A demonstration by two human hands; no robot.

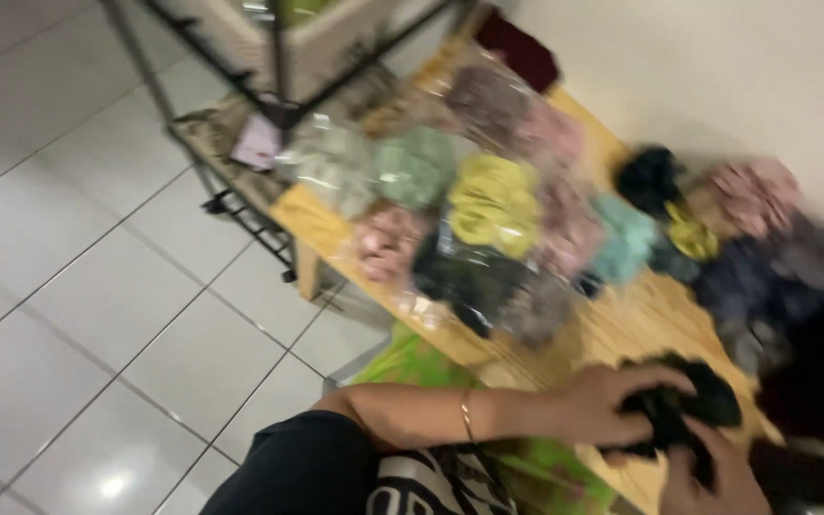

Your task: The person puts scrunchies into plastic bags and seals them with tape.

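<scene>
While gripping: both hands [612, 401], dark scrunchie [684, 405].

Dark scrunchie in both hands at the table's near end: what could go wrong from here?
1. Both the left hand and right hand work the dark scrunchie right at the wooden table's near edge; it could slip off.
2. The bagged scrunchies lie crowded together, some near the table's edge; a forearm sweep might push them off.
3. The view is blurred, so colours could be misjudged.
</scene>
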